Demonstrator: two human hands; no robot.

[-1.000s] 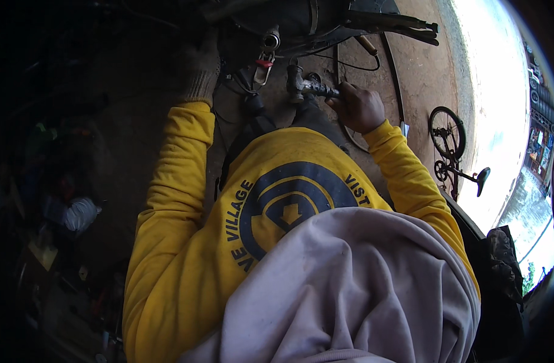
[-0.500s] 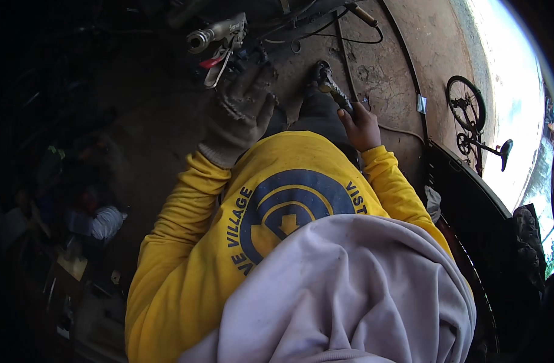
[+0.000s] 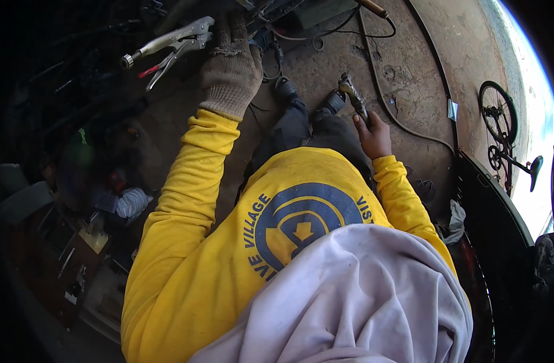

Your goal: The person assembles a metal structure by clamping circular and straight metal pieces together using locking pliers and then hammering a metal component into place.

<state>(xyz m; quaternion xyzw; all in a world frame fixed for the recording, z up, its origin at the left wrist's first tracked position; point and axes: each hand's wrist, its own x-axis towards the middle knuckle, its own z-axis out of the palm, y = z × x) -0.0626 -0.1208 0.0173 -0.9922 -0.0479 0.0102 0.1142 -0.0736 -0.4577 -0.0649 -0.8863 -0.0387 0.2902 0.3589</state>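
Observation:
My left hand (image 3: 230,63) wears a worn grey work glove and grips silver locking pliers (image 3: 168,43), which stick out to the left at the top of the view. My bare right hand (image 3: 372,134) is closed around a short, rusty metal tool or part (image 3: 352,94) that points up and away from me. Both yellow sleeves reach forward over my dark trousers and shoes (image 3: 307,115). A pale cloth (image 3: 356,296) hangs over my chest below.
Black cables (image 3: 404,121) snake over the dusty concrete floor ahead. A bicycle (image 3: 504,133) lies at the right in bright light. Dark clutter, boxes and a pale bundle (image 3: 128,202) fill the shadowed left side. A dark curved edge (image 3: 495,199) runs along the right.
My left hand has lifted away with the locking pliers, moving left and up. My right hand dropped down and to the right, still holding its metal piece. The view has tilted downward.

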